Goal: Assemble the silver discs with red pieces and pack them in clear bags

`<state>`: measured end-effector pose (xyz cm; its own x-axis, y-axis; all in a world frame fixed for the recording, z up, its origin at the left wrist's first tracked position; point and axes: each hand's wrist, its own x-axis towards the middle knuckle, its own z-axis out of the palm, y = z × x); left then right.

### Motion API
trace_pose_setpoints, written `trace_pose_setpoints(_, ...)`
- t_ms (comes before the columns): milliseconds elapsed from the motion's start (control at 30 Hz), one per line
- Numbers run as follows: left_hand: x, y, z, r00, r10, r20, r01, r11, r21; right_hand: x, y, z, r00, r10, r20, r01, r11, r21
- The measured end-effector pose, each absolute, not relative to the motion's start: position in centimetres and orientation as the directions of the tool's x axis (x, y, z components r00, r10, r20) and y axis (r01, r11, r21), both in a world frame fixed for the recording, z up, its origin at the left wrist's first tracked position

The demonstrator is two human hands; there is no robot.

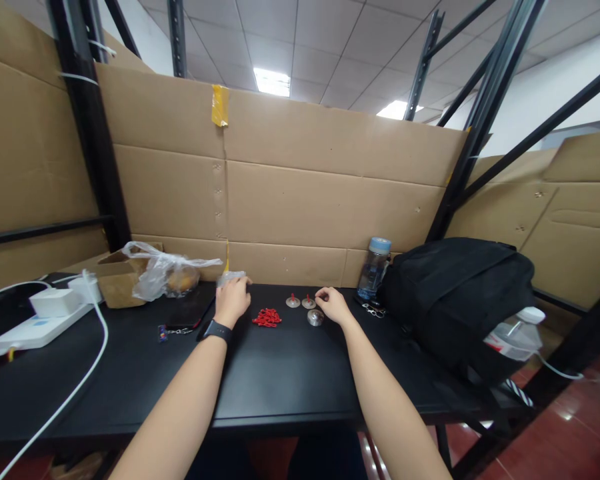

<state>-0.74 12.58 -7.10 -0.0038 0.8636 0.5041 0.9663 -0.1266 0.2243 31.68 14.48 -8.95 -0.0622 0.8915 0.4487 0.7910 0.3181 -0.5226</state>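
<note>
On the black table [285, 373] lies a pile of small red pieces [267, 318]. Behind and right of it, two round metal discs, one at the left [293, 302] and one at the right [309, 303], each have a red piece standing upright on them. A shiny round metal part [315, 317] sits just in front of the right disc. My right hand [333, 304] is beside that disc, its fingertips bent together; anything between them is too small to make out. My left hand [233, 298], with a watch on the wrist, reaches to a clear plastic bag [230, 277]; its fingertips are partly hidden.
Left are a phone [193, 315], a knotted plastic bag [167, 275], a cardboard box [120, 280] and a white power strip [43, 328] with a cable. A water bottle [374, 268], keys [373, 309] and a black backpack [455, 293] stand right. Cardboard walls the back.
</note>
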Motion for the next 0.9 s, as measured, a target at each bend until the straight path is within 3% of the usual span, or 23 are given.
trace_pose_setpoints(167, -3.8, 12.8, -6.9, -0.16, 0.936, 0.314, 0.964, 0.08, 0.254, 31.6, 14.4, -8.9, -0.064, 0.893, 0.446, 0.778, 0.324, -0.538)
trace_pose_setpoints(333, -4.4, 12.9, -6.6, -0.262, 0.923, 0.281, 0.935, 0.17, 0.311, 31.7, 14.4, -8.9, -0.061, 0.894, 0.444, 0.766, 0.327, -0.554)
trace_pose_setpoints(567, -4.3, 13.0, -6.7, -0.162, 0.94, 0.302, 0.957, 0.074, 0.281, 31.5, 14.4, -9.0, -0.067, 0.896, 0.439, 0.751, 0.335, -0.569)
trace_pose_setpoints(767, -4.3, 13.3, -6.6, -0.204, 0.922, 0.329, 0.94, 0.09, 0.328, 31.5, 14.5, -9.2, -0.064, 0.896, 0.439, 0.743, 0.337, -0.579)
trace_pose_setpoints(900, -4.3, 13.5, -7.0, -0.141, 0.935, 0.326, 0.964, 0.055, 0.26, 31.5, 14.6, -9.3, -0.074, 0.897, 0.436, 0.735, 0.345, -0.584)
